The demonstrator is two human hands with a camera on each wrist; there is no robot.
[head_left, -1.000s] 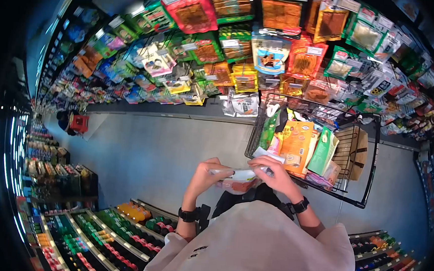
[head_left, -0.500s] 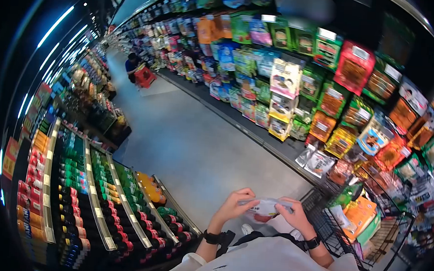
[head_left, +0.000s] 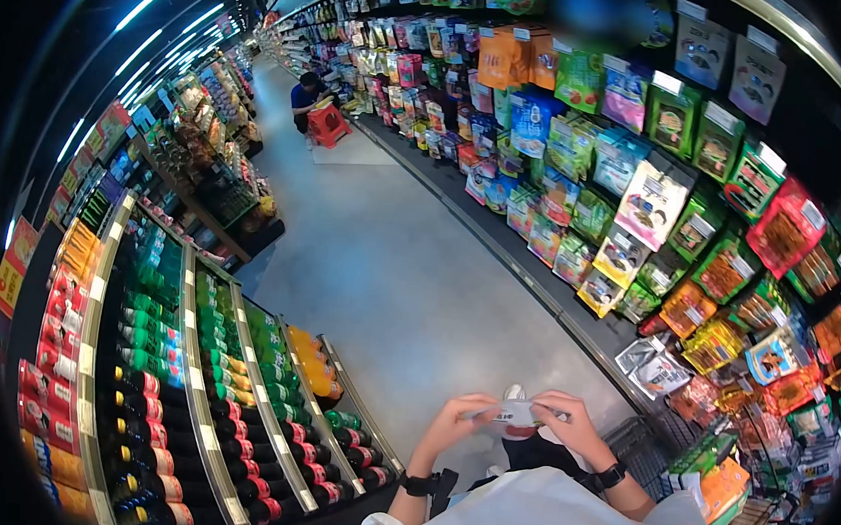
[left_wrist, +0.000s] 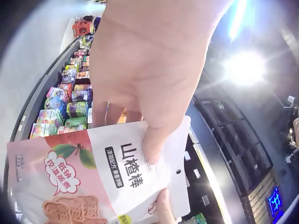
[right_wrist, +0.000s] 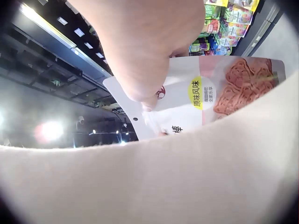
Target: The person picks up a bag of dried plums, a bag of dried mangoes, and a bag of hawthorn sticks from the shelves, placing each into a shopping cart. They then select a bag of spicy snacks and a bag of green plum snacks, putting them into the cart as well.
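Note:
A white and pink pouch of hawthorn sticks (head_left: 520, 428) is held in front of the body, between both hands. My left hand (head_left: 454, 423) pinches it at the top left, with the thumb lying on the printed white front in the left wrist view. On the other top corner, my right hand (head_left: 572, 428) pinches the pouch (right_wrist: 187, 70), its thumb close to a small round hang hole. Pictures of reddish snack pieces fill the pouch's lower part (left_wrist: 77, 207). In the right wrist view a forearm covers part of the pouch.
A black wire cart (head_left: 640, 447) with packages, including an orange pouch (head_left: 725, 485), stands at the lower right. Hanging snack packets (head_left: 650, 204) line the right shelf. Bottled drinks (head_left: 146, 419) fill racks at the left. Down the aisle, a person (head_left: 305, 100) crouches by a red stool (head_left: 329, 125).
The head view has swung left along the aisle, so the cart shifts to the lower right edge and the crouching person comes further into view. Both hands keep hold of the pouch.

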